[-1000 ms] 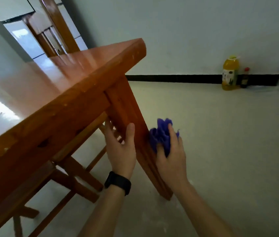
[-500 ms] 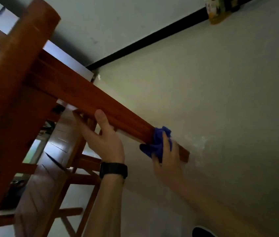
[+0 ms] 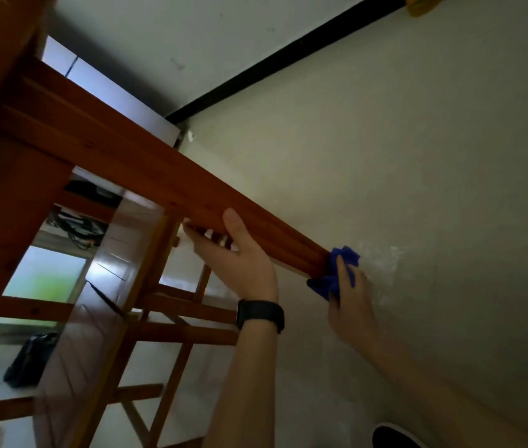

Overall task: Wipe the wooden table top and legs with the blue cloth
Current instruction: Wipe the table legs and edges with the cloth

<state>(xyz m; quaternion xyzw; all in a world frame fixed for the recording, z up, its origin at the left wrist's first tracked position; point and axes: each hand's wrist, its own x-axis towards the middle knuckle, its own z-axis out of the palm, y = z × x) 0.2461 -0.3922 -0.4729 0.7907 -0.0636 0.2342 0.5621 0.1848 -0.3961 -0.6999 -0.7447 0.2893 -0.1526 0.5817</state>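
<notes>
The view is strongly tilted and looks from low down beside the wooden table. One reddish-brown table leg (image 3: 165, 185) runs from upper left down to the pale floor at centre right. My left hand (image 3: 240, 257), with a black watch on the wrist, grips the leg's lower part, thumb on top and fingers underneath. My right hand (image 3: 350, 299) holds the bunched blue cloth (image 3: 334, 276) against the foot of the leg, right at the floor. The table top is mostly out of view at the upper left.
Wooden chair legs and rungs (image 3: 172, 331) cross under the table at lower left. A dark bag (image 3: 29, 360) lies on the floor beyond them. A yellow bottle (image 3: 421, 4) stands by the wall's black skirting (image 3: 282, 63). A dark shoe (image 3: 395, 438) shows at the bottom.
The camera has dropped low and tilted. My right hand has slid the cloth down the leg from about mid-height to its foot. My left hand keeps its grip on the leg.
</notes>
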